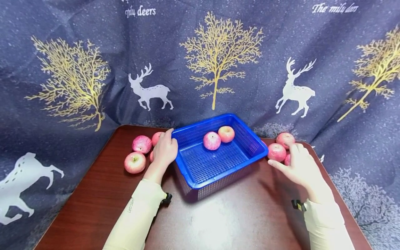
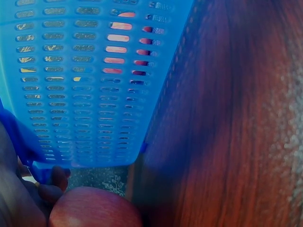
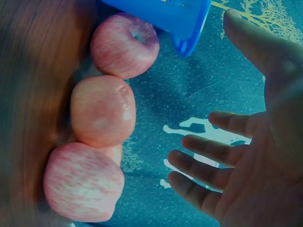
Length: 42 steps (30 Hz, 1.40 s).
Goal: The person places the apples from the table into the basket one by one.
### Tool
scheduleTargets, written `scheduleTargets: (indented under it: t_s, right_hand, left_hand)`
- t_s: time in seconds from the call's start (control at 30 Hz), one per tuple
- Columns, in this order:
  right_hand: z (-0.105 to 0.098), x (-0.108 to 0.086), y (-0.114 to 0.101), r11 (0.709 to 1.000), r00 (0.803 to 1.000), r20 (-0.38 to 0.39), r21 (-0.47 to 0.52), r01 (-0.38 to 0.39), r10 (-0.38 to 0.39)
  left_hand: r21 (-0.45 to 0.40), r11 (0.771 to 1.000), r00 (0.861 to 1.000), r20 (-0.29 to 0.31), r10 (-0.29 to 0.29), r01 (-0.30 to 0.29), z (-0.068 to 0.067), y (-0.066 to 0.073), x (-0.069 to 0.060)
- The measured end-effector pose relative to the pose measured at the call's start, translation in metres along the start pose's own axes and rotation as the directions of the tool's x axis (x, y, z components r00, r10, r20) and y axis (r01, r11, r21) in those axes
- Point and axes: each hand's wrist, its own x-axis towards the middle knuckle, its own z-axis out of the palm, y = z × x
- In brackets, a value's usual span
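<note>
Glossy red-brown wood makes my desk (image 1: 90,198) beneath the blue slotted basket (image 1: 222,159). Right of it my right grip (image 1: 301,166), fingers spread, holds nothing beside streaky red apples (image 1: 276,152); left of it, near more apples (image 1: 135,162), my left grip (image 1: 165,150) clasps its edge. Inside sit pink-striped (image 1: 212,141) and yellower apples (image 1: 226,134). Behind it, dark cloth (image 1: 184,109) reads "The mily deers".

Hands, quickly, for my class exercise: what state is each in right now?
Left hand: closed, holding the blue perforated basket.
Right hand: open, holding nothing, near red apples.
</note>
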Motion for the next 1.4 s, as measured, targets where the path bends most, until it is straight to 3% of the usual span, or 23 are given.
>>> scheduleTargets:
  t_s: [0.3, 0.53, 0.93, 1.23, 1.4]
  right_hand:
    - [0.006, -0.007, 0.004, 0.995, 0.991, 0.086, -0.023, -0.098, 0.100]
    - [0.011, -0.011, 0.004, 0.992, 0.983, 0.132, -0.024, -0.124, 0.126]
    - [0.023, -0.014, 0.015, 0.993, 0.983, 0.147, -0.059, -0.104, 0.112]
    - [0.035, -0.014, 0.016, 0.996, 0.992, 0.121, -0.091, -0.017, 0.028]
    - [0.037, -0.016, 0.016, 0.995, 0.985, 0.160, -0.088, -0.056, 0.070]
  left_hand:
    - [-0.003, 1.000, 1.000, -0.007, -0.003, 0.003, 0.001, 0.001, 0.001]
    - [0.000, 1.000, 1.000, -0.004, -0.007, 0.007, 0.000, 0.002, 0.001]
    - [-0.002, 1.000, 1.000, 0.008, -0.011, 0.011, -0.001, 0.002, 0.000]
    - [-0.002, 1.000, 1.000, 0.002, -0.014, 0.014, -0.001, 0.003, -0.001]
    - [0.000, 1.000, 1.000, -0.004, -0.014, 0.014, -0.001, 0.003, 0.000]
